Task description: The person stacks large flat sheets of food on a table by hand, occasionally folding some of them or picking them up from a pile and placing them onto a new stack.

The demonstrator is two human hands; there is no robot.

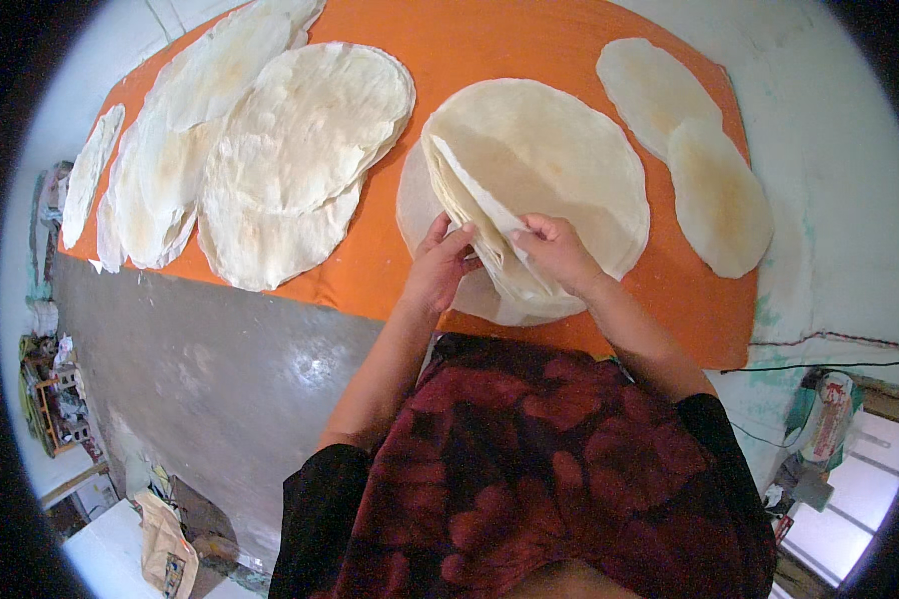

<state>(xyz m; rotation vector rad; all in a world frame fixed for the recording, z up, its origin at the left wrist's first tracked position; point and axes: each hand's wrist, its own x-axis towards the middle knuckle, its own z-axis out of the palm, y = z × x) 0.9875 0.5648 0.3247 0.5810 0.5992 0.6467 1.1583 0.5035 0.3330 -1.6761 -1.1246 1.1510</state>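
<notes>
Before me lies a stack of round thin flatbreads on an orange cloth. Raised over its near half is a folded bundle of thin flatbread sheets, its layered edges facing up. My left hand pinches the bundle's left side, thumb on top and fingers beneath. On the other side, my right hand grips the free upper sheet between thumb and fingers, so a gap shows between that sheet and the layers below. The fingertips under the bundle are partly hidden.
Overlapping flatbread piles cover the cloth's left part, with a narrow folded piece at the far left. Two oval-looking flatbreads overlap at right. Grey floor shows below the cloth's front edge. A dark cable runs along the right wall.
</notes>
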